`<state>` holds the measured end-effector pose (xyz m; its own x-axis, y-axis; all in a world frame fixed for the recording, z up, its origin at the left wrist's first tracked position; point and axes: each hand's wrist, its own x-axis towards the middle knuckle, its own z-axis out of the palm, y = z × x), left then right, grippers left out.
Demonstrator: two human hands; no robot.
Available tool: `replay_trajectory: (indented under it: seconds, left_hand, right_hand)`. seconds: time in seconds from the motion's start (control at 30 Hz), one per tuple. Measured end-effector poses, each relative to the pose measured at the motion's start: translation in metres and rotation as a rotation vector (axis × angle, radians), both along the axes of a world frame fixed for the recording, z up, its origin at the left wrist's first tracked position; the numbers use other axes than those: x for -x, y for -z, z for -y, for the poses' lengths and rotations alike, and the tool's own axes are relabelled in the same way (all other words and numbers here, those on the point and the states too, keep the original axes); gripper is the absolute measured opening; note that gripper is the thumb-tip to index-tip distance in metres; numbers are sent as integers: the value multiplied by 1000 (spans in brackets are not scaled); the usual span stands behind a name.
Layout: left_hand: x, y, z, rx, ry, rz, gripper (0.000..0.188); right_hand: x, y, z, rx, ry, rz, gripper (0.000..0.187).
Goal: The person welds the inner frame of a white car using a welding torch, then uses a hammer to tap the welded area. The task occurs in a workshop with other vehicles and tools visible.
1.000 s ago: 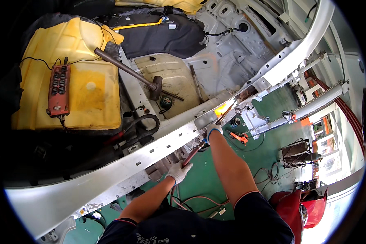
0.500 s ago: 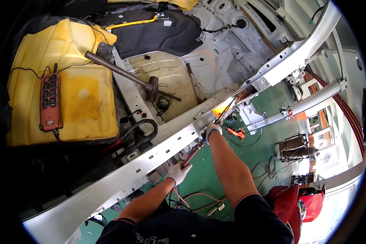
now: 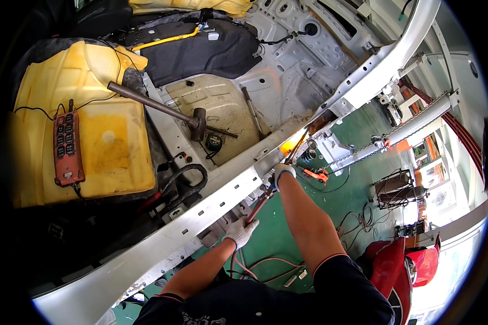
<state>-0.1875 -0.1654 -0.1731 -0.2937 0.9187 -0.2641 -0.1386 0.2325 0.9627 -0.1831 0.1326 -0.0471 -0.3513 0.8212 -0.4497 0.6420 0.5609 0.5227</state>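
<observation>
My right hand (image 3: 283,173), in a white glove, is wrapped round a gas torch (image 3: 297,148) whose thin tubes slant up toward the car's sill. My left hand (image 3: 240,233), gloved too, grips the torch's reddish hose end (image 3: 259,207) lower down and nearer to me. Beyond the torch tip, a patch of the silver sill (image 3: 291,143) glows bright orange-yellow, with a darkened, rusty opening (image 3: 321,120) beside it. A flame itself cannot be made out against the glare.
A hammer (image 3: 157,103) lies across the floor pan near a tape measure (image 3: 213,142). On the yellow foam (image 3: 116,141) rests a red push-button remote (image 3: 67,147). An orange clamp (image 3: 315,175) and chain (image 3: 358,155) hang outside the sill. Hoses (image 3: 271,260) trail over the green floor beside a red panel (image 3: 423,265).
The view has shifted slightly, so the car body sits a little further left. Both hands keep their grip on the torch and its hose end; the orange glow stays at the sill.
</observation>
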Motion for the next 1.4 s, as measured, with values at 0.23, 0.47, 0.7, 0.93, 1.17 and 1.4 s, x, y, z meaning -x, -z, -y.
replay_trajectory:
  seconds: [0.23, 0.47, 0.7, 0.93, 1.17, 1.4]
  left_hand:
    - [4, -31, 11, 32, 46, 13, 39]
    - [1, -21, 5, 51, 28, 18, 39]
    - [-5, 7, -10, 42, 5, -57, 39]
    - [-9, 16, -21, 54, 8, -6, 39]
    - [-11, 3, -18, 97, 24, 1, 53]
    - [3, -13, -10, 151, 15, -53, 53]
  right_hand:
    - [-11, 9, -7, 55, 167, -133, 35]
    - [-5, -4, 3, -1, 23, 20, 31]
    - [7, -26, 17, 14, -27, 44, 31]
    - [-15, 26, -28, -12, 167, -157, 32]
    - [-30, 45, -44, 5, 410, -495, 36]
    - [8, -13, 6, -21, 149, -155, 42]
